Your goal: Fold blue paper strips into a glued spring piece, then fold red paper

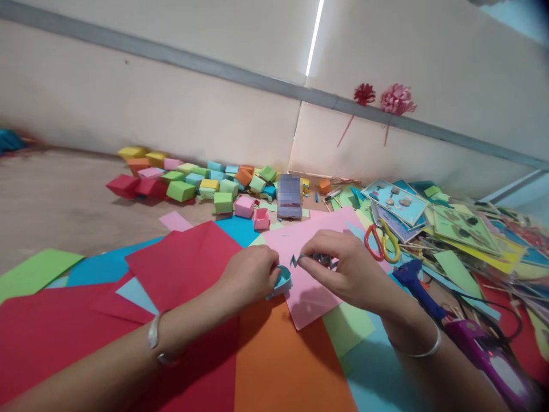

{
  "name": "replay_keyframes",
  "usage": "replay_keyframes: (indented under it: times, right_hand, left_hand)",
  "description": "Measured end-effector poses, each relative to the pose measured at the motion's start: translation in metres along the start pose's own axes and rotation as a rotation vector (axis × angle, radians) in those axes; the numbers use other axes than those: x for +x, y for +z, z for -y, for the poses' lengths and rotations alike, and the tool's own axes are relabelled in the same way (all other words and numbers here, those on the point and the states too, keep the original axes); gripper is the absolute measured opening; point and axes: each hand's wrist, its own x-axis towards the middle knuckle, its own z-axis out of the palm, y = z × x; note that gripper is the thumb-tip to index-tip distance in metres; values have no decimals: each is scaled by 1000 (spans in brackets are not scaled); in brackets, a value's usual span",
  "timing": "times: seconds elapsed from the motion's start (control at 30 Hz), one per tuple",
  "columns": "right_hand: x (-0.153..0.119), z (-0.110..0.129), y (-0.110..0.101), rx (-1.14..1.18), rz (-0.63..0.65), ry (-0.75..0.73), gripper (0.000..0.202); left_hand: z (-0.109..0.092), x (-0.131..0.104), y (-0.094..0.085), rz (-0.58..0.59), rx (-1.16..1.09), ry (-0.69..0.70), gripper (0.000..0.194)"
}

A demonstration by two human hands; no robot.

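- L hand [253, 272]: thumb + fingers together, clamped on rim of lt-blue paper ring [283, 281]. Ring sits mid-workspace, over L edge of pink sheet [311, 306]; can't tell if it touches the paper.
- R hand [345, 266]: thumb + fingertip pinched on zigzag strip [325, 260], blue-grey, one end poking out twd L hand, rest partly hidden by fingers.
- Gap btwn hands narrow: strip tip just beside ring, looks apart.
- Below hands: orange sheet [278, 360] runs to bottom edge of view, flat, w/ red sheets [184, 269] overlapping along its L, under L forearm.
- R side tight: scissors [395, 239] just past R hand, red + yellow handles twd it; blue glue gun [409, 274] nr R wrist; purple tool [484, 349] beside R forearm; stacked cards [394, 200] + scraps beyond.
- Far side: phone [289, 197] ahead of hands; paper boxes [223, 203] crowd L of it, back row nr wall [214, 109].
- Most room far L: brown surface [72, 194] stretches past green sheet [40, 272] to L edge of view.
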Motion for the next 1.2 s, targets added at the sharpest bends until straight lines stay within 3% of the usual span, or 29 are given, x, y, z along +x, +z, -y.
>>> replay_keyframes:
  times: [0.13, 0.27, 0.4, 0.57, 0.77, 0.9, 1.07, 1.2]
  right_hand:
    - [-2, 1, 3, -73, 2, 6, 14]
    - [-3, 5, 2, -78, -112, 17, 12]
    - [-3, 10, 3, -13, -234, -37, 12]
    - [-2, 14, 8, 190, -379, -8, 9]
    - [-6, 16, 22, 477, -295, 127, 11]
    - [-8, 16, 32, 432, -280, 143, 12]
    - [-5, 13, 32, 153, -387, 65, 15]
    - [-2, 8, 31, 73, -430, 14, 13]
  left_hand:
    - [0, -2, 0, -47, -34, -37, 18]
    - [2, -2, -8, -166, -130, -65, 12]
    - [5, 0, -12, -293, -252, -34, 14]
    - [3, 0, -11, -348, -437, 8, 10]
    - [2, -1, -11, -452, -529, 46, 7]
    - [1, 0, -13, -516, -595, 76, 8]
    - [-2, 0, -22, -458, -748, 99, 7]
    - [-3, -3, -34, -283, -1014, 20, 18]
